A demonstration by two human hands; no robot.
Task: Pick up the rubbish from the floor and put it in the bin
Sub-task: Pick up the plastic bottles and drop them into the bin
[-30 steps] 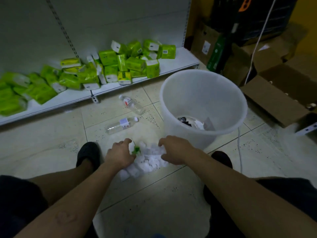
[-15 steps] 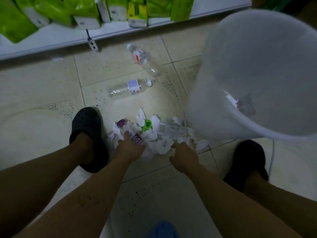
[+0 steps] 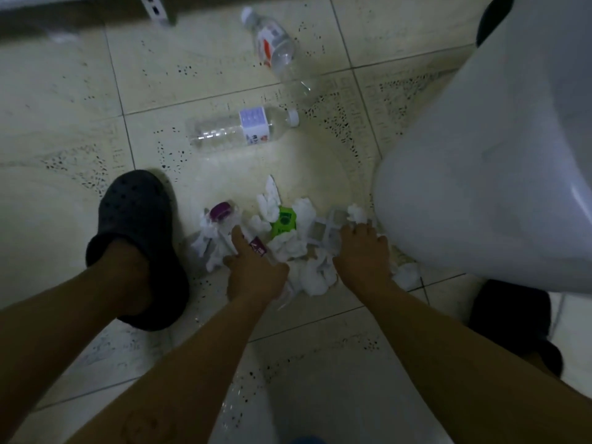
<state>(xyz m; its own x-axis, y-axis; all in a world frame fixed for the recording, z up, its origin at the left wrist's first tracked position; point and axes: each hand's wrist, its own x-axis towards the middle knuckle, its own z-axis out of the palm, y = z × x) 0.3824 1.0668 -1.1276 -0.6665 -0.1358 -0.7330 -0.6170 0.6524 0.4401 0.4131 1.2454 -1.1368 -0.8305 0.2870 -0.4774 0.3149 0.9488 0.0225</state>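
The bin [image 3: 480, 187] runs off the top and right edges, so its inside cannot be seen, and its wall covers most of the right shoe [image 3: 512, 315]. The left hand [image 3: 256, 267] and right hand [image 3: 362, 251] lie knuckles-up on the rubbish pile [image 3: 314, 277], fingertips sunk among crumpled tissue, so whether either grips anything cannot be told. The print on the near bottle [image 3: 237, 129] is too small to read, the shelf foot [image 3: 153, 11] is cut by the top edge, and a blue shape [image 3: 304, 440] at the bottom edge is too clipped to name.
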